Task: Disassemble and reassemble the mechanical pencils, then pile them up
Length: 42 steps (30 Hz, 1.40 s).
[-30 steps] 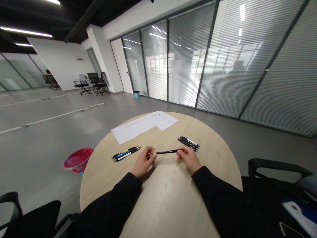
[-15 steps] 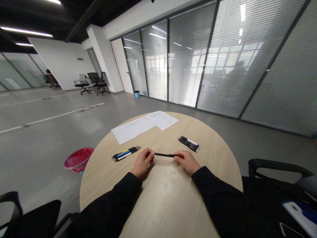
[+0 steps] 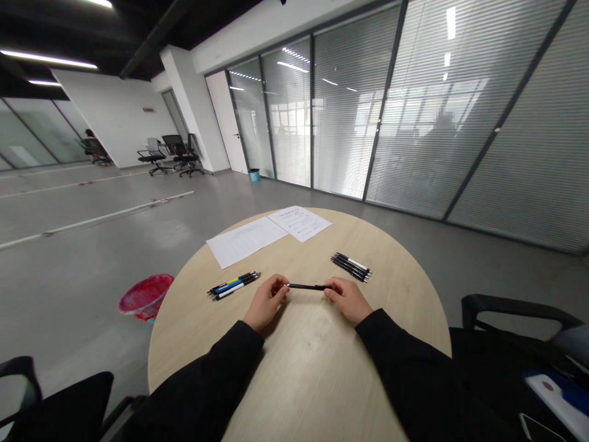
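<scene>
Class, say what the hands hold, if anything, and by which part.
A black pen, held by its two ends: one in the left hand, the other in the right hand.

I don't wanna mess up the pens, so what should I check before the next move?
1. Right hand holding the black pen: ok, at one end.
2. Left hand holding it too: ok, at the other end.
3. Colourful pens grouped on the table: ok, lying near the left hand.
4. Mostly black pens grouped: ok, lying just beyond the right hand.
5. Papers away from both hands: ok, near the table's far edge.
6. Pen's writing point out: cannot tell, too small.
</scene>
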### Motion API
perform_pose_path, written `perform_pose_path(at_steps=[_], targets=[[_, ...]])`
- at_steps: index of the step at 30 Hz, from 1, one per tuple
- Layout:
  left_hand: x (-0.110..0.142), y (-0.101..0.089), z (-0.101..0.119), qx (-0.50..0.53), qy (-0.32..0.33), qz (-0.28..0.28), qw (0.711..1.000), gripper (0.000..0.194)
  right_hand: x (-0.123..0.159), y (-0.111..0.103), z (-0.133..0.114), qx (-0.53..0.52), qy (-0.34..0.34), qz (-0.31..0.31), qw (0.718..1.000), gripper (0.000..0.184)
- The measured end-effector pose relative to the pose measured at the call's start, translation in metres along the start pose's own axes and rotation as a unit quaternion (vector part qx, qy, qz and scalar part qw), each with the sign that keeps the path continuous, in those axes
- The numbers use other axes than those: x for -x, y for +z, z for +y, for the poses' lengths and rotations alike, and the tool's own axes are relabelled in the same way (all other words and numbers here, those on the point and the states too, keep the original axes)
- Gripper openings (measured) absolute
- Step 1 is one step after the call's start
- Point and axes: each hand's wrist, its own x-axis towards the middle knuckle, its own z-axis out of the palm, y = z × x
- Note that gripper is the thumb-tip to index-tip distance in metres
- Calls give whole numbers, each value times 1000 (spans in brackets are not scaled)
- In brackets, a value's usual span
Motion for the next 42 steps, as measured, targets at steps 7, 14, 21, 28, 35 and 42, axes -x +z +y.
perform_pose_path(at_steps=[7, 14, 21, 28, 35, 42], targets=[[-1, -2, 7, -13, -20, -4, 1000, 34, 3, 1, -5, 137, -88, -53, 985, 17], [-1, -2, 8, -10, -18, 8, 1000, 36, 3, 0, -8, 150, -99, -52, 982, 18], [-1, -1, 6, 9, 3, -7, 1000, 27, 2, -1, -8, 152, -96, -39, 983, 18], [-1, -3, 7, -58, -19, 4, 998, 40, 3, 0, -6, 158, -100, -35, 982, 17], [-2, -1, 0, 31, 11, -13, 999, 28, 2, -1, -4, 161, -99, -23, 982, 16], [0, -2, 6, -41, -8, -20, 999, 31, 1, -1, -5, 162, -99, -23, 982, 16]])
